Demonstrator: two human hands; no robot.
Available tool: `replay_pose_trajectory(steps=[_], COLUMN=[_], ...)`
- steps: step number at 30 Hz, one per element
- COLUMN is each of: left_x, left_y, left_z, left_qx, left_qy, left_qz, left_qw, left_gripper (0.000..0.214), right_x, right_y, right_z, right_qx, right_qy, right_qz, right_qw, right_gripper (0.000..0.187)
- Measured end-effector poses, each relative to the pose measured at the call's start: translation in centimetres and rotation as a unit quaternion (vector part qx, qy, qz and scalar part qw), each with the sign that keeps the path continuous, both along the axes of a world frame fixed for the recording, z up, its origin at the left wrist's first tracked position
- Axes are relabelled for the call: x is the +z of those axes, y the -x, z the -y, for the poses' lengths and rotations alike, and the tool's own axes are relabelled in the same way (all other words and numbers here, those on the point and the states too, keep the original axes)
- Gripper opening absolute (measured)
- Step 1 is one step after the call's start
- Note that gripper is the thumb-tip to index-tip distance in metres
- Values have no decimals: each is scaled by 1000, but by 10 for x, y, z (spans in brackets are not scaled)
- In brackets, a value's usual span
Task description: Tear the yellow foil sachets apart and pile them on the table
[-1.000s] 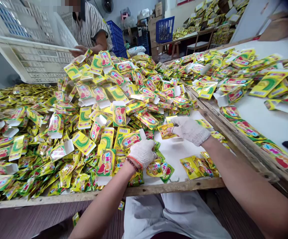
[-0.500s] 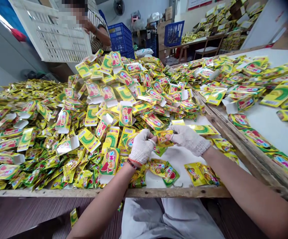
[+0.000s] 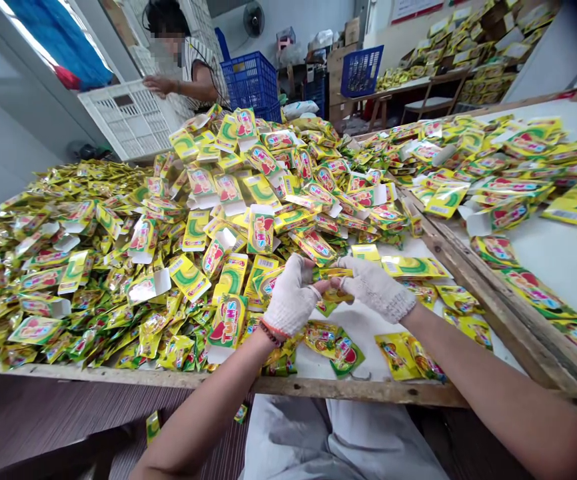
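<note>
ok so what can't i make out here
- Head view: held pack, partly covered by the left hand and right hand.
- Head view: co-worker, legs hidden behind the pile.
- Head view: poster, print too small, top cut off by the frame edge.

Single head-worn camera. Sits higher than packet heap (image 3: 195, 230), on its near side, close to it; faces forward and down across heap. Wide field (dark blur creeps into one corner): takes in wearer's trousers (image 3: 288, 440) nearer than heap, fan (image 3: 254, 19) well beyond heap.
</note>
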State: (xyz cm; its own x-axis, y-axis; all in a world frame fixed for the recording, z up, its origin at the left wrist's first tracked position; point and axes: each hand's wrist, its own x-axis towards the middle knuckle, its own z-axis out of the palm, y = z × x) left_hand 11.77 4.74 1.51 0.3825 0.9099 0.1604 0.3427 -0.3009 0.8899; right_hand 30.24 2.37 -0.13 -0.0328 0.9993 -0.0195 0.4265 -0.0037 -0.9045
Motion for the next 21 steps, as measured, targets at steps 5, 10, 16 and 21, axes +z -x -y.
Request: replay_pose_trajectory(steps=[5,10,16,21], left_x=[26,20,23,18], left_y=[32,37,29,18], left_z=[-1,-13,-10,-7], left_qx=[66,41,4,-50], left_qy=[-250,-293,-289,-287], left_qz=[-407,-554,-424,-364], left_qw=[876,778,858,885], left_gripper=[24,32,46,59], right_x=[4,-1,9,14], right_y=[-11,-14,-7,-16], right_z=[-3,-6,-3,3], right_qx=[-98,-107,-157,-66], right_qy=[10,-39,-116,-93], right_qz=[-40,-35,-31,27], right_qw=[994,993,980,993], right_gripper=[22,24,33,22])
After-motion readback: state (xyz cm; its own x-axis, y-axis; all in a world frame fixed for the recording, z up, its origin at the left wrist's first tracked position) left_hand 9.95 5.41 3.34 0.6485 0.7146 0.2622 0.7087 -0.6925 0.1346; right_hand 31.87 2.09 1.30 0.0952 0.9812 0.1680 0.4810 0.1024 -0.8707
